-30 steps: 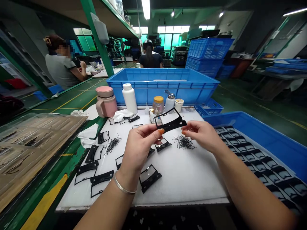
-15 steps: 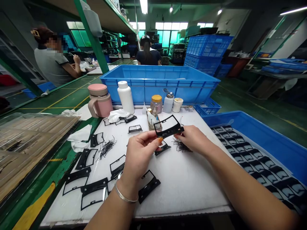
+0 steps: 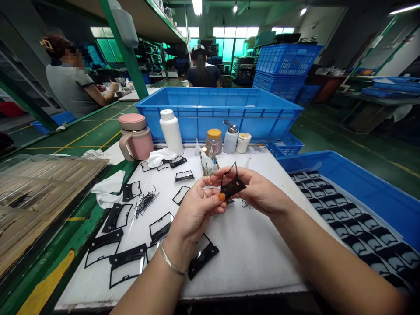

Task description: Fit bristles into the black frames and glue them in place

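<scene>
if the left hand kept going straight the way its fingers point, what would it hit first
Most likely the right hand, just past the black frame that both hands hold. The left hand points up and right toward it; depth is hard to judge.

No writing, brand, number or sign can be read anywhere in this view. The white bottle (image 3: 171,131), the amber-lidded jar (image 3: 214,141) and the small pump dispenser (image 3: 231,138) standing beyond the hands on the desk (image 3: 262,245) show no legible label. The pink mug (image 3: 136,136) to the far left of them is plain. The blue crates (image 3: 216,111) behind carry no lettering that can be made out.
</scene>
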Available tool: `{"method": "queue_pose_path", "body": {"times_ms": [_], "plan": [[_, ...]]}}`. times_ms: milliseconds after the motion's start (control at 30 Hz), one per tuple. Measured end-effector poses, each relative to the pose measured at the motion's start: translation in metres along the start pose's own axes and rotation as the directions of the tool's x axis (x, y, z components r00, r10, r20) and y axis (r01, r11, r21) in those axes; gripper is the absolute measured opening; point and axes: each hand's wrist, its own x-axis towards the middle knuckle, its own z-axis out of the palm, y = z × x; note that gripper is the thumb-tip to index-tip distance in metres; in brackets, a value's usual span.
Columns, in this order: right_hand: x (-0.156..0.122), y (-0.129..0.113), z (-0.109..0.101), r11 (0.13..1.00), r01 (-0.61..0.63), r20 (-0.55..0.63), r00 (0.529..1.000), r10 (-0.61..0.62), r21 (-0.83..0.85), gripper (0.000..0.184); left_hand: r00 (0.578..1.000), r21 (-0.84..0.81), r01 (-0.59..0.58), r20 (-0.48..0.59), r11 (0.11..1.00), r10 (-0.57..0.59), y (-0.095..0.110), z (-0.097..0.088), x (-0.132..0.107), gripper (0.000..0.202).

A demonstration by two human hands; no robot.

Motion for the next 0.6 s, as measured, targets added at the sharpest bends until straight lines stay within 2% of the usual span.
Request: {"method": "queue_pose_path", "body": {"times_ms": [67,167,233,300,333,367,433,500,533,567,600], "plan": [[0.004,0.007,0.002,0.997,0.011,-0.087,0.996,-0.005,0.073,0.03,1.0,0.026,0.013,0.009,1.0,-0.013,-0.001,0.0,0.001,0.042],[0.004,0.013,-0.007,0.984,0.073,-0.26,0.965,-0.029,0.163,0.024,0.999,0.222,-0.028,-0.024,0.975,0.034,-0.003,0.002,0.0,0.038],[0.001,0.01,-0.021,0.967,0.154,-0.382,0.922,-0.066,0.204,0.027,0.99,0.4,-0.096,-0.056,0.912,0.129,-0.003,0.004,-0.002,0.037],[-0.004,0.006,-0.037,0.948,0.214,-0.488,0.869,-0.074,0.237,0.032,0.971,0.595,-0.164,-0.042,0.787,0.234,-0.003,0.008,-0.005,0.033],[-0.006,0.003,-0.045,0.942,0.228,-0.528,0.846,-0.066,0.246,0.033,0.963,0.704,-0.189,-0.003,0.685,0.269,-0.003,0.011,-0.006,0.028],[-0.007,0.002,-0.052,0.941,0.231,-0.558,0.828,-0.057,0.247,0.033,0.958,0.812,-0.211,0.06,0.544,0.281,-0.003,0.015,-0.007,0.021],[-0.007,0.001,-0.059,0.947,0.226,-0.588,0.807,-0.05,0.229,0.03,0.948,0.953,-0.254,0.211,0.168,0.236,-0.004,0.023,-0.005,0.009],[-0.005,0.005,-0.059,0.955,0.215,-0.583,0.811,-0.058,0.204,0.029,0.942,0.936,-0.29,0.316,-0.202,0.115,-0.009,0.033,0.002,0.007],[-0.003,0.007,-0.057,0.959,0.208,-0.569,0.82,-0.063,0.195,0.03,0.939,0.889,-0.305,0.341,-0.341,0.051,-0.013,0.037,0.008,0.008],[-0.001,0.01,-0.054,0.961,0.202,-0.553,0.831,-0.067,0.187,0.031,0.936,0.84,-0.319,0.353,-0.439,-0.004,-0.017,0.041,0.014,0.01],[0.0,0.013,-0.051,0.965,0.195,-0.54,0.839,-0.071,0.176,0.032,0.932,0.797,-0.336,0.358,-0.501,-0.057,-0.022,0.044,0.021,0.012]]}}
